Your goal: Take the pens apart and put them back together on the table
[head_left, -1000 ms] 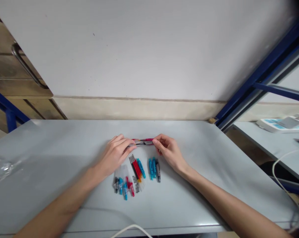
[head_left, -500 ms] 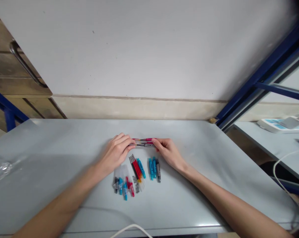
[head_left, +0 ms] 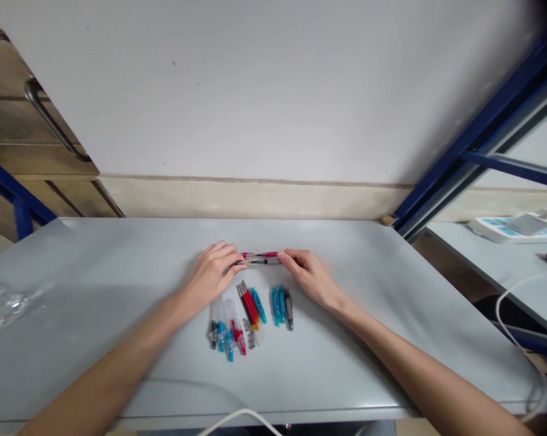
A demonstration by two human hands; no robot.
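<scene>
My left hand (head_left: 215, 267) and my right hand (head_left: 308, 274) are both closed on slim pen parts held level between them, just above the table. A pink-red pen (head_left: 268, 254) lies behind, and a grey pen (head_left: 273, 261) with a dark-tipped piece is in front. My fingers hide the outer ends. Nearer me lie red-and-black ink refills (head_left: 250, 304) with a blue pen barrel (head_left: 258, 306) beside them. Clear pen barrels with coloured ends (head_left: 226, 333) sit to the left, next to small grey clips (head_left: 249, 333). Blue barrels (head_left: 279, 306) and a grey barrel (head_left: 288, 310) lie below my right hand.
The grey table (head_left: 346, 375) meets a white wall. Crumpled clear plastic (head_left: 3, 309) lies at the left edge. A white cable (head_left: 241, 413) loops at the front edge. Blue metal framing (head_left: 464, 142) and a white power strip (head_left: 504, 230) stand to the right.
The grey pen has shifted left and slightly up, its end now more covered by my right fingers. Both hands keep their grip. The loose parts lie as before.
</scene>
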